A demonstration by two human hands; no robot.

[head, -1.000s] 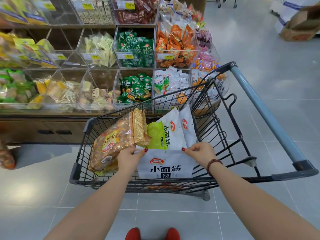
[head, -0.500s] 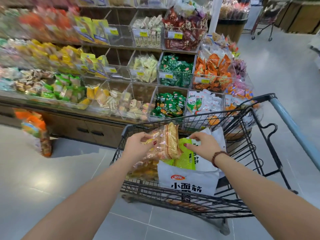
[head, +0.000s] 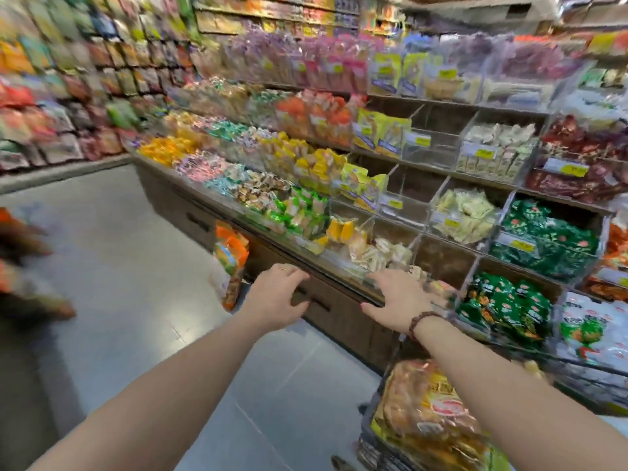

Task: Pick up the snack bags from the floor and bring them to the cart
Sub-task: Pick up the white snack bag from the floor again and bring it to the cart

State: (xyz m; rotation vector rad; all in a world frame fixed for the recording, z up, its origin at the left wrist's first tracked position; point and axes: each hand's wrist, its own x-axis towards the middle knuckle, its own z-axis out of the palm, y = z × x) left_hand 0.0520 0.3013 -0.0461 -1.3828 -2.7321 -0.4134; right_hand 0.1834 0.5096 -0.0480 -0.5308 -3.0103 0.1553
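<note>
An orange snack bag stands on the grey floor, leaning against the wooden base of the snack shelf. More orange bags lie blurred at the left edge. My left hand and my right hand are both held out in the air with fingers spread, holding nothing, just right of the standing bag. The black wire cart is at the bottom right, under my right forearm, with a large golden snack bag in it.
A long tiered shelf of clear bins full of packaged snacks runs diagonally from the left back to the right. A wall of hanging bags fills the far left. Grey tiled floor stretches between them.
My hands have let go of the bags in the cart and risen out of it. My view has swung left, so the cart slid to the bottom right and the floor bag came closer.
</note>
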